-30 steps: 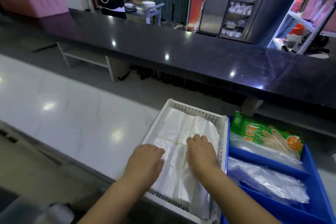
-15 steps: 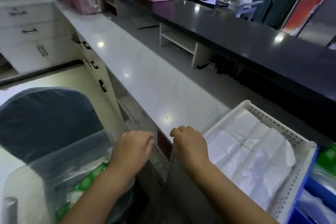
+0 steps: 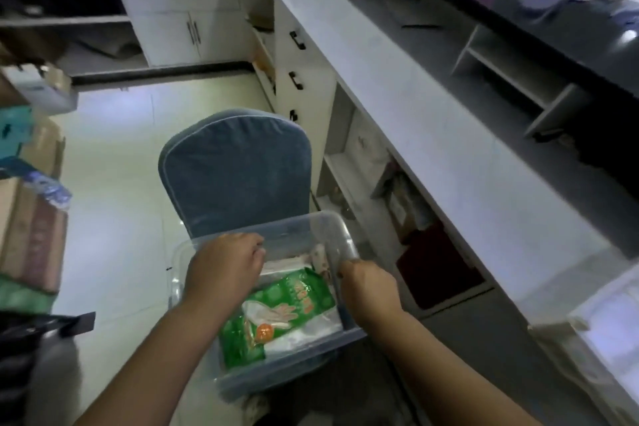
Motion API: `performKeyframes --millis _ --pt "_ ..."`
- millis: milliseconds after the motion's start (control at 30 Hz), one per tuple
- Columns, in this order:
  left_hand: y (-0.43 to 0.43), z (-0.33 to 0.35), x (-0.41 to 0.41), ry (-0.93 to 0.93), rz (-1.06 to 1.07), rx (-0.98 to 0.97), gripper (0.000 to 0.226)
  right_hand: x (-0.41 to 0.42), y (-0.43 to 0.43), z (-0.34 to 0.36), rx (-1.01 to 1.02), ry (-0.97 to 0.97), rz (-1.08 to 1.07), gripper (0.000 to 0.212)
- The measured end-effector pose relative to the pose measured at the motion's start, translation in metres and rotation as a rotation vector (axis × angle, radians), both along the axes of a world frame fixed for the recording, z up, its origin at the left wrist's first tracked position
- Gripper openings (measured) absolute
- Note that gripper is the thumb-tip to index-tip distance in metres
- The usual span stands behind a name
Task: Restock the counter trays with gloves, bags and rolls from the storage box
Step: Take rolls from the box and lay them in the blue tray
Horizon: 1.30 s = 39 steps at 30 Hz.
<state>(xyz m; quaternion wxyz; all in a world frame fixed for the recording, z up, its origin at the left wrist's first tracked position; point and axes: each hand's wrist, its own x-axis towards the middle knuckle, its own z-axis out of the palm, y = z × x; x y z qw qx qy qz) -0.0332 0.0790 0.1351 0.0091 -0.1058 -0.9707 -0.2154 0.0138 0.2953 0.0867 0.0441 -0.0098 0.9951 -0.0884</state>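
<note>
The white counter (image 3: 432, 121) runs along the right of the clear storage box (image 3: 332, 235), which sits on a blue chair (image 3: 238, 176). Inside the box lies a green glove pack (image 3: 294, 301). The left hand (image 3: 224, 270) is curled down into the box above the pack; can't tell what it's pinching. The right hand (image 3: 370, 290) grips the box's right rim.

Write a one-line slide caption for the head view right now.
Both hands, left and right, reach into the clear storage box on a blue chair, over a green glove pack.
</note>
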Motion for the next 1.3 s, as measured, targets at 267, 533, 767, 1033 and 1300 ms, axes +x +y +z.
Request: performKeyframes --millis 267,533,767,1033,1300 --pt "-0.082 -0.037 -0.003 -0.149 0.145 0.132 0.022 -0.011 -0.052 -0.059 0.04 -0.279 0.02 0.017" --pt "-0.113 -0.097 -0.004 -0.353 0.245 0.132 0.025 -0.043 -0.067 -0.138 0.088 -0.453 0.118 0.018" --pt "-0.103 -0.146 -0.012 -0.494 0.268 0.12 0.029 -0.097 -0.073 -0.211 0.052 -0.437 0.206 0.026" --pt "-0.089 -0.201 -0.024 -0.579 0.344 0.103 0.03 -0.154 -0.071 -0.288 0.209 -0.387 0.515 0.036" --pt "-0.058 -0.237 -0.032 -0.64 0.337 0.144 0.031 -0.144 -0.057 -0.308 0.299 -0.401 0.506 0.022"
